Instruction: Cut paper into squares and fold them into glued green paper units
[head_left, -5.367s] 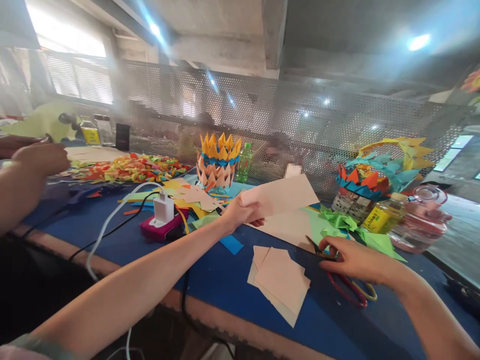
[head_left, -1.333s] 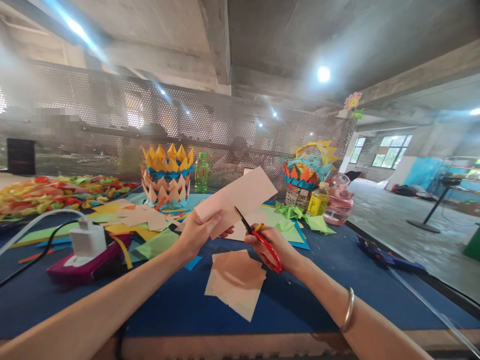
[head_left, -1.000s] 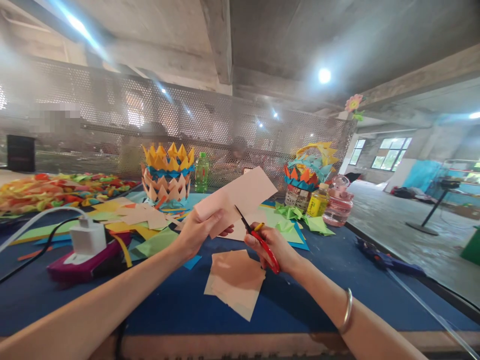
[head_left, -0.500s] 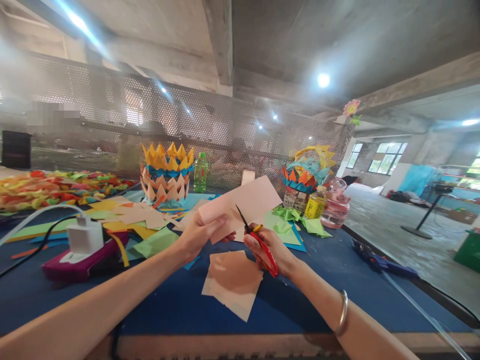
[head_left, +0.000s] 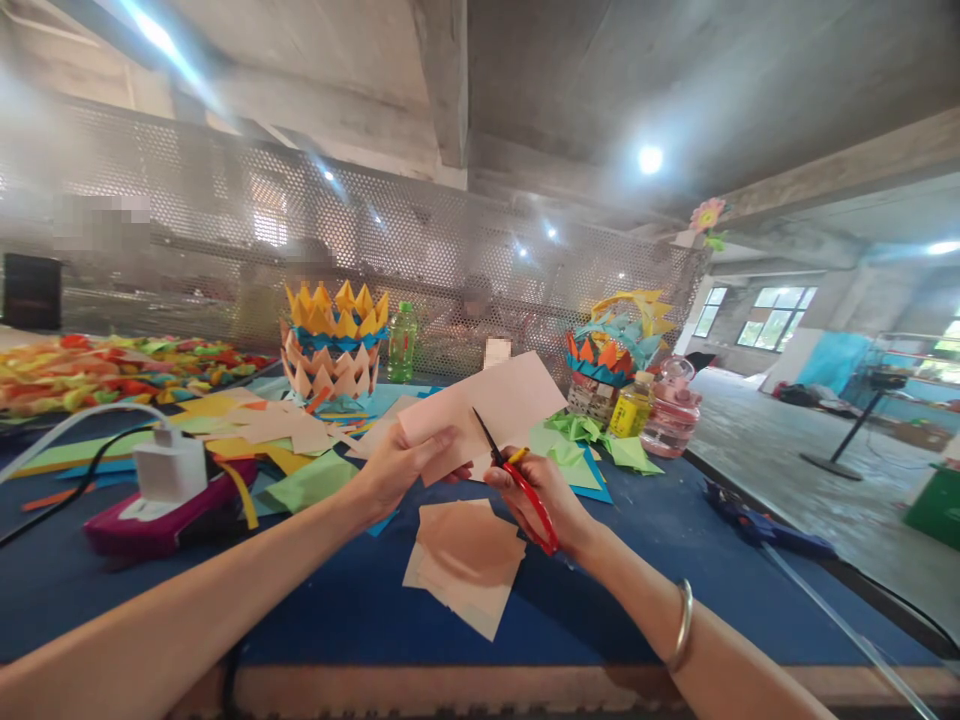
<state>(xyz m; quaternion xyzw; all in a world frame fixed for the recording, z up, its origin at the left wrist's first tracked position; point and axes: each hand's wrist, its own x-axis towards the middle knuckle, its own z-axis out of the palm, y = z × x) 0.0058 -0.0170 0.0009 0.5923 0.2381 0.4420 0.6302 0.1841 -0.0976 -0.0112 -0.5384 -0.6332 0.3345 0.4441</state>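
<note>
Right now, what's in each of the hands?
Left hand: closed on pale pink paper sheet.
Right hand: closed on red-handled scissors.

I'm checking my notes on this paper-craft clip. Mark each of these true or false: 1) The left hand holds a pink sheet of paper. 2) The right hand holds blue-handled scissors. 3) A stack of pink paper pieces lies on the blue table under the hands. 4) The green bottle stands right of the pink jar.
1) True: the left hand holds the pink sheet up.
2) False: the scissors in the right hand have red handles.
3) True: the stack lies on the table.
4) False: the green bottle stands far left of the pink jar.
</note>
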